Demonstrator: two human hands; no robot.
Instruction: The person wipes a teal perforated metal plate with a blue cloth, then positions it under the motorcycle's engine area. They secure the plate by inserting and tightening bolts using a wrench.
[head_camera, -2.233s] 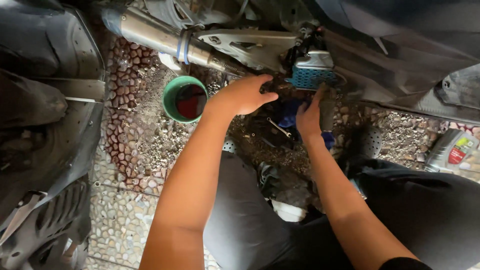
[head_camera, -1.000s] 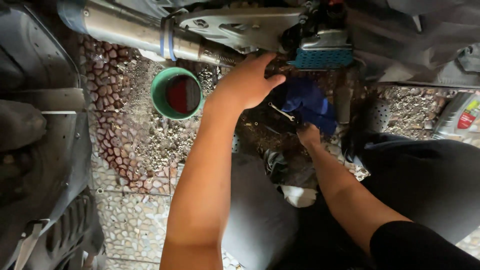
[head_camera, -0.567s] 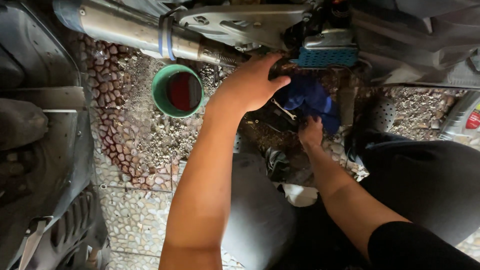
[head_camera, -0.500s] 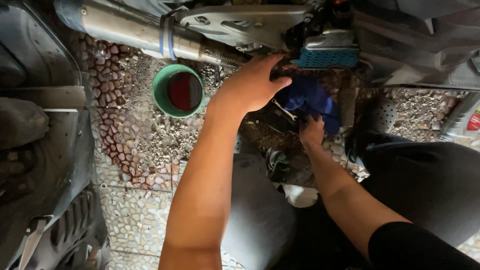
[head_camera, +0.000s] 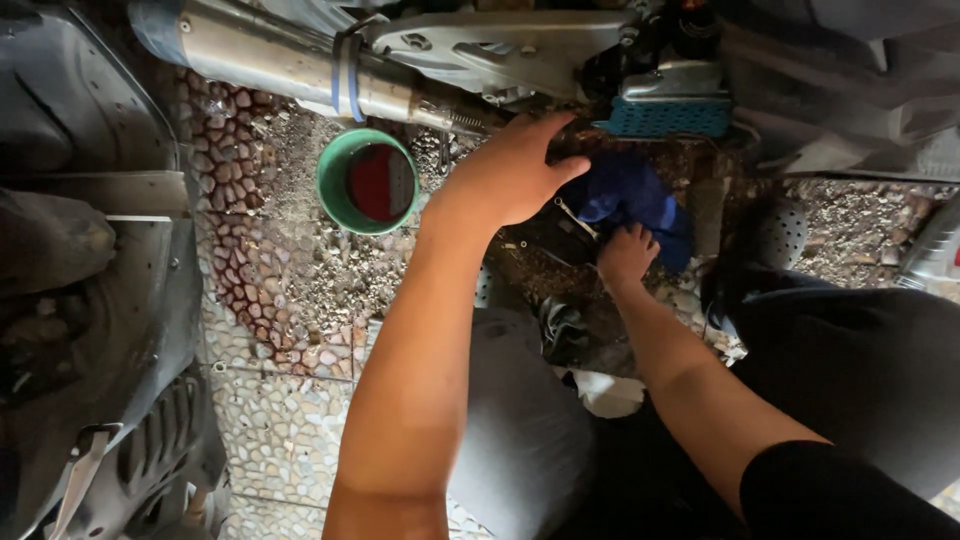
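Item: blue cloth (head_camera: 630, 200), crumpled, lying on the pebbled floor (head_camera: 280, 300) directly beneath the underside of a motorcycle, just below a teal ribbed engine part (head_camera: 668, 117). Position relative to the hands: ahead of both, between them; no clear long axis, the bundle spreading roughly left to right. Right hand (head_camera: 626, 256): the nearer of the two, fingers curled with their tips resting on the lower edge of the cloth, apparently pinching or pressing it; a firm grip cannot be told. Left hand (head_camera: 510, 175): fingers extended and spread, palm down, reaching over the dark machinery just left of the cloth, fingertips at the shadowed gap under the frame; whether it touches or holds anything there cannot be told. A thin metal tool (head_camera: 575, 215), possibly a small wrench, lies between the hands beside the cloth. Surroundings: silver exhaust pipe (head_camera: 300, 70) running across the top left; green cup (head_camera: 367, 181) with dark red liquid standing on the floor, well left of the left hand; dark plastic body panel (head_camera: 90, 250) along the left edge; the person's dark-clothed knees below.
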